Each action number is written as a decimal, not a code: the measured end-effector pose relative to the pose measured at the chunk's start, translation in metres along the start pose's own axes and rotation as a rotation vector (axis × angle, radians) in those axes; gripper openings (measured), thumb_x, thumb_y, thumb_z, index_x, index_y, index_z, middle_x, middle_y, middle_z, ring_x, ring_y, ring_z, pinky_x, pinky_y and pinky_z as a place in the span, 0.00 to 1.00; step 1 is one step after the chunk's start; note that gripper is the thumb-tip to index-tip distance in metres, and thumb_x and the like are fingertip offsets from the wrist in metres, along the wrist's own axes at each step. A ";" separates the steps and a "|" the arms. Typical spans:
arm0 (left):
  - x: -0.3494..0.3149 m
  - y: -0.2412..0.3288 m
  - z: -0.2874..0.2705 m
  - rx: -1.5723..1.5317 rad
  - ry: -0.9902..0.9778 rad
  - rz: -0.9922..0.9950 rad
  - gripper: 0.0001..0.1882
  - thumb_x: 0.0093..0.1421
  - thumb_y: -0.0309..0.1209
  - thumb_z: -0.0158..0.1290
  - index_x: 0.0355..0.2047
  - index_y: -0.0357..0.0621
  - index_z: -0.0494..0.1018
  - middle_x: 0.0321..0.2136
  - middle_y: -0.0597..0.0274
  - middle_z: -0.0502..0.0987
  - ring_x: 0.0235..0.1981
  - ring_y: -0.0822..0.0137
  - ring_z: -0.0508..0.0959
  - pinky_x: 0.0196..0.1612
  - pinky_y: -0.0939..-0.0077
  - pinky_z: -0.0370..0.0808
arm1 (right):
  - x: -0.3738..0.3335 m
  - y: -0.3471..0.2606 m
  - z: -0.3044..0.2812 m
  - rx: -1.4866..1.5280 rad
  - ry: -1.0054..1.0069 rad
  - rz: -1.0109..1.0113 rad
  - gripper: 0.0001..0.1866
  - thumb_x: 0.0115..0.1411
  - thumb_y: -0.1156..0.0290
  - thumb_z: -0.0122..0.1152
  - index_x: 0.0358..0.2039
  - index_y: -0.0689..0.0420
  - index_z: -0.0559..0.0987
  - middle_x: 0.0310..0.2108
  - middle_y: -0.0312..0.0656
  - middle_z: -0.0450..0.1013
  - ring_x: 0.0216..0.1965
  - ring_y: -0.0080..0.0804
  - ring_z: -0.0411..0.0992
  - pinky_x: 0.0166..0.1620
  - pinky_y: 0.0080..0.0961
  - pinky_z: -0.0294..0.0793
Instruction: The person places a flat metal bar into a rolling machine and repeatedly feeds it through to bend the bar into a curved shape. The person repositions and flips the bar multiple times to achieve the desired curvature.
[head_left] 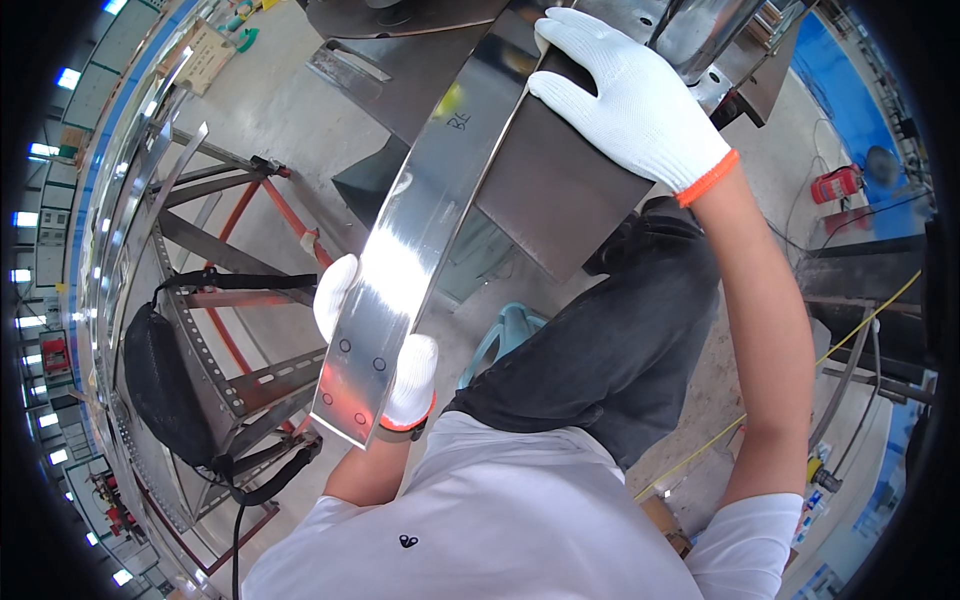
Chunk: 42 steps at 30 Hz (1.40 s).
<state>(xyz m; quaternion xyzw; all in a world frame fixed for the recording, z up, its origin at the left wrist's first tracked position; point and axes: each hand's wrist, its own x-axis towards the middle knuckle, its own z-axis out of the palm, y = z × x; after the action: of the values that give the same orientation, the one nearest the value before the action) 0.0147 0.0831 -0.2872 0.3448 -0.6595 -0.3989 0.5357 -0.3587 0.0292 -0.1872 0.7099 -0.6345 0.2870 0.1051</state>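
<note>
A long, shiny flat metal strip [405, 235] slants from the near left toward the far middle. Four-fingered grip from beneath: my left hand [410, 380], in a white glove, wraps round its near end, with glove showing at both long edges. Several small circles are drawn on that end, and a short handwritten mark lies farther up. My right hand [635, 100], gloved in white with an orange cuff, reaches over the far part. Its thumb and fingers are stretched apart, their tips at the strip's right edge. Under the far part is a dark metal plate [570, 190].
On the left stands a metal frame rack [245, 390] with a black bag [165, 385] hanging on it. A blue-green plastic stool [490, 345] is beside my leg. At right are a red fire extinguisher [836, 184] and a yellow cable [700, 450].
</note>
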 end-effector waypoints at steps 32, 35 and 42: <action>0.059 -0.006 -0.030 -0.293 -0.017 -0.112 0.47 0.71 0.46 0.75 0.82 0.40 0.67 0.76 0.53 0.76 0.79 0.50 0.74 0.85 0.43 0.66 | -0.003 0.002 -0.007 0.078 -0.062 0.036 0.35 0.81 0.49 0.62 0.75 0.62 0.82 0.78 0.58 0.76 0.80 0.57 0.72 0.84 0.47 0.69; 0.079 -0.022 -0.046 -0.352 -0.027 -0.134 0.45 0.73 0.43 0.73 0.83 0.41 0.67 0.78 0.51 0.75 0.78 0.49 0.76 0.84 0.38 0.67 | 0.000 0.002 -0.014 0.032 -0.081 0.019 0.34 0.81 0.49 0.60 0.75 0.63 0.81 0.78 0.60 0.76 0.80 0.58 0.72 0.84 0.47 0.69; 0.104 -0.030 -0.060 -0.491 -0.078 -0.167 0.46 0.69 0.34 0.76 0.83 0.44 0.68 0.73 0.58 0.79 0.75 0.57 0.77 0.78 0.54 0.73 | 0.000 0.003 -0.011 -0.009 -0.118 -0.018 0.34 0.83 0.50 0.58 0.77 0.62 0.80 0.80 0.60 0.74 0.80 0.59 0.72 0.84 0.47 0.69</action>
<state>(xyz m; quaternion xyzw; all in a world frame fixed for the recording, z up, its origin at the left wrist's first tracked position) 0.0549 -0.0315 -0.2627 0.2420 -0.5326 -0.6027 0.5427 -0.3642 0.0345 -0.1793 0.7309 -0.6344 0.2407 0.0735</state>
